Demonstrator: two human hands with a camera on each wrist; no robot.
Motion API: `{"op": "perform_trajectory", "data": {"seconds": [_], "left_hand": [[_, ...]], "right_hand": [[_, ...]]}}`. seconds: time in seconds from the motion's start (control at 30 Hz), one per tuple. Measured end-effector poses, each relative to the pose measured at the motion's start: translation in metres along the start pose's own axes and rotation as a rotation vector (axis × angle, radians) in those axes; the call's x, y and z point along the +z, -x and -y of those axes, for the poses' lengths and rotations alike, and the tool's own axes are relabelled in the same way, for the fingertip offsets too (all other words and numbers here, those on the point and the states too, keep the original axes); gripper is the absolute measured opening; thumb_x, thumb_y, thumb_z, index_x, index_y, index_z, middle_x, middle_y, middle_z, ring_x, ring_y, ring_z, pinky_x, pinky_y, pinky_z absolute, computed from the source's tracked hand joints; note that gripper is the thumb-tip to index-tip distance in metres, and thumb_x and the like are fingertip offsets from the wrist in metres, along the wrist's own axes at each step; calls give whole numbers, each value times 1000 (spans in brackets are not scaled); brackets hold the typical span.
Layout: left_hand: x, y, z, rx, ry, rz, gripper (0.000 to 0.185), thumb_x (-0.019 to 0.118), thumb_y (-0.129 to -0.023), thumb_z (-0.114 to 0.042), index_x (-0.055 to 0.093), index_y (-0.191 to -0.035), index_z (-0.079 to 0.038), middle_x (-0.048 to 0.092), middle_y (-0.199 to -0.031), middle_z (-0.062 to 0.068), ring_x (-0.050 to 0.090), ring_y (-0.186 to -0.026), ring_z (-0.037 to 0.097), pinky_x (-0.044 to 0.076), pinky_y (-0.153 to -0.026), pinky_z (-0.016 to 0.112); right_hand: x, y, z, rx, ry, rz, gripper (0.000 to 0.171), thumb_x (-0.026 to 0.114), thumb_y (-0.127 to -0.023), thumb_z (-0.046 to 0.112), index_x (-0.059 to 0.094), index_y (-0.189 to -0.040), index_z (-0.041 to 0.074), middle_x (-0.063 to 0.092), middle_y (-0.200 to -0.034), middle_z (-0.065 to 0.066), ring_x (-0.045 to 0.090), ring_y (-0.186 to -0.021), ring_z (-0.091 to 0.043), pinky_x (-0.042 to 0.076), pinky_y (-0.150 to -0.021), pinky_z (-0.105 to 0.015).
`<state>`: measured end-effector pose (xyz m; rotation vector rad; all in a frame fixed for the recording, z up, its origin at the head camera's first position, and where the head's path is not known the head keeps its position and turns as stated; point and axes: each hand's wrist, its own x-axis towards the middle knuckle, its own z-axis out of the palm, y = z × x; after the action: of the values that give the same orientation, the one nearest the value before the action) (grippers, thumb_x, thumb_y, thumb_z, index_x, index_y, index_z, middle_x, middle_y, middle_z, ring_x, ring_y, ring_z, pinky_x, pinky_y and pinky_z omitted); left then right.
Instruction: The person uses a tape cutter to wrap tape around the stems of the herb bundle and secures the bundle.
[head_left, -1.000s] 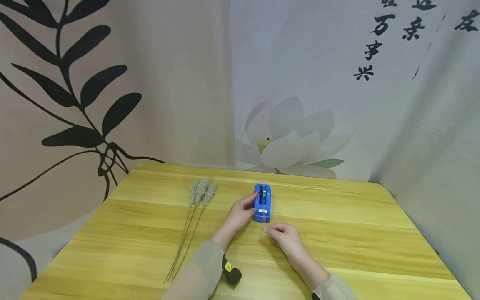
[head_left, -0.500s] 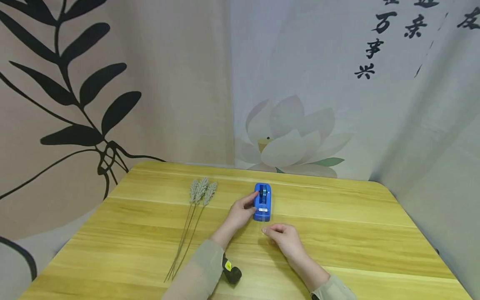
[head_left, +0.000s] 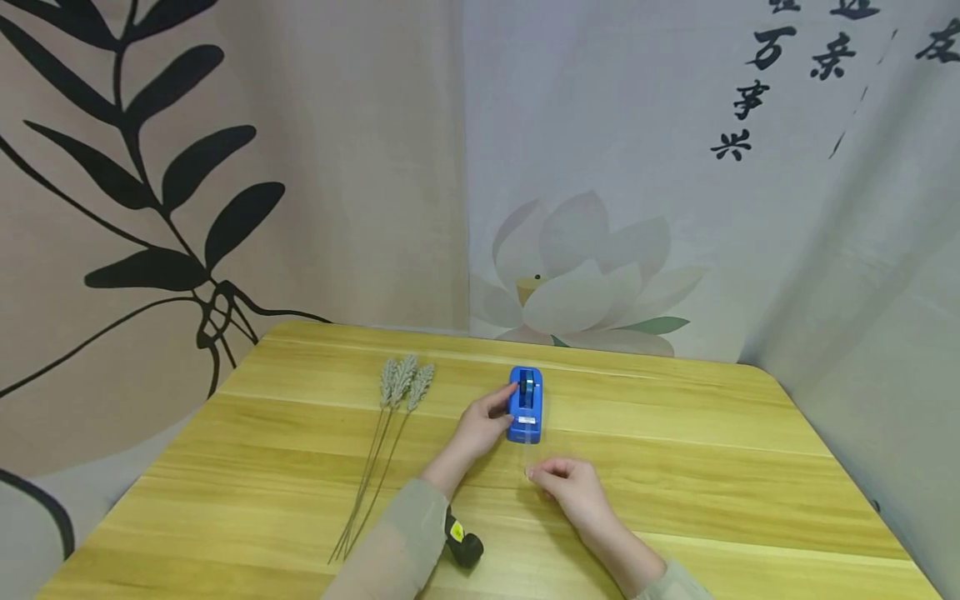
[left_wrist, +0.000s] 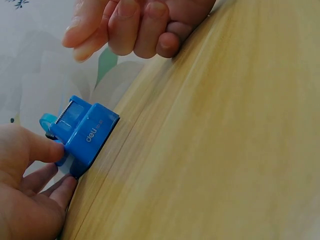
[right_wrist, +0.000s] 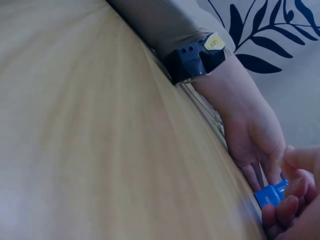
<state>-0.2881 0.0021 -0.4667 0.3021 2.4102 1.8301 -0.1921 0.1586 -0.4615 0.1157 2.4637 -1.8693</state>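
Observation:
A blue tape dispenser [head_left: 526, 427] stands on the table, a roll of clear tape set in its top. My left hand [head_left: 480, 429] grips it from the left side; in the left wrist view the thumb and fingers hold the dispenser [left_wrist: 95, 132] near its toothed cutter. In front of it, my right hand [head_left: 576, 492] pinches the end of a thin clear strip of tape [head_left: 528, 457] between thumb and forefinger. The strip runs from the dispenser to those fingertips and is hard to see. In the right wrist view, the right fingers partly cover the dispenser [right_wrist: 269, 196].
Left of my left arm lie several dried wheat stalks [head_left: 402, 387] with pale grey heads, pointing away from me. A black wrist device [head_left: 463, 546] sits at my left cuff. The wooden table [head_left: 712, 467] ends at a printed curtain [head_left: 360, 167] behind.
My right hand has moved slightly toward me, drawing the tape strip a little longer. The left hand and the dispenser have stayed in place.

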Motion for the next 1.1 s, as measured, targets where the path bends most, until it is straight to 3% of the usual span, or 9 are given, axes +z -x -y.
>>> {"op": "perform_trajectory", "data": {"seconds": [0.47,0.9,1.1], "left_hand": [[-1,1,2,-5,28,-2,54,57,-92,1,51,-141,-20,44,-146,12,41,-133,34,30,-109,51],[0,1,1,-11,18,-9,55,58,-92,-1,51,-142,-23,44,-147,10,39,-135,33,29,-110,50],[0,0,-1,-14,33,-9,55,58,-91,0,51,-141,-22,44,-146,11,40,-134,33,29,-110,50]], "right_hand": [[1,9,-1,-39,1,17,16,75,-82,12,72,-82,-4,68,-80,-2,53,-71,-13,44,-61,-23],[1,11,-1,-85,113,32,14,70,-85,6,71,-82,-8,67,-76,-5,49,-64,-10,40,-56,-21],[0,11,0,-95,118,51,12,70,-84,7,72,-82,-4,69,-79,-8,52,-63,-10,41,-53,-21]]}}
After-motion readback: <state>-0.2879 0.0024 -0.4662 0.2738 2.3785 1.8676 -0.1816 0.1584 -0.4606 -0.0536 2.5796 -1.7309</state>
